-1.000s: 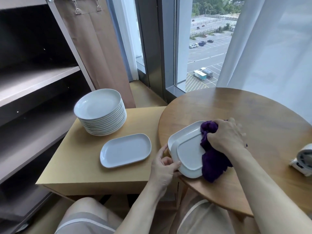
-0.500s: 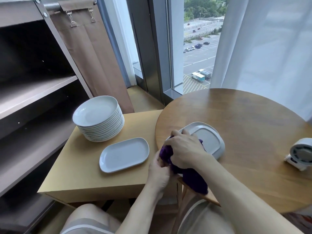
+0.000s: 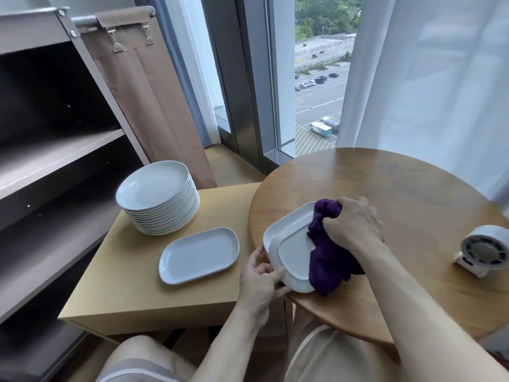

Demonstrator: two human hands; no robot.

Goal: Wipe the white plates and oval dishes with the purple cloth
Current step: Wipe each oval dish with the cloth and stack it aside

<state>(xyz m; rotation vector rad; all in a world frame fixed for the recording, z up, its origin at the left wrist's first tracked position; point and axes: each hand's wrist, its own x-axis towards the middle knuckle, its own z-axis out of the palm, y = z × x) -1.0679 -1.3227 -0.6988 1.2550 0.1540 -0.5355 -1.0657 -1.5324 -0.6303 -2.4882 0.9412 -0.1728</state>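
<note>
Frankly, my worry is the near edge of the round wooden tabletop (image 3: pixel 413 202): the white oval dish (image 3: pixel 292 249), seemingly bottom-up on another like it, lies right at that edge, so a hard stroke toward me could slide both off. My left hand (image 3: pixel 261 282) grips its near end, fingers curled at the rim. My right hand (image 3: pixel 355 224) is fisted round the bunched purple cloth (image 3: pixel 327 260), pressing it onto the dish's right side. Farther left wait a lone white oval dish (image 3: pixel 198 255) and the stack of round white plates (image 3: pixel 158 197).
</note>
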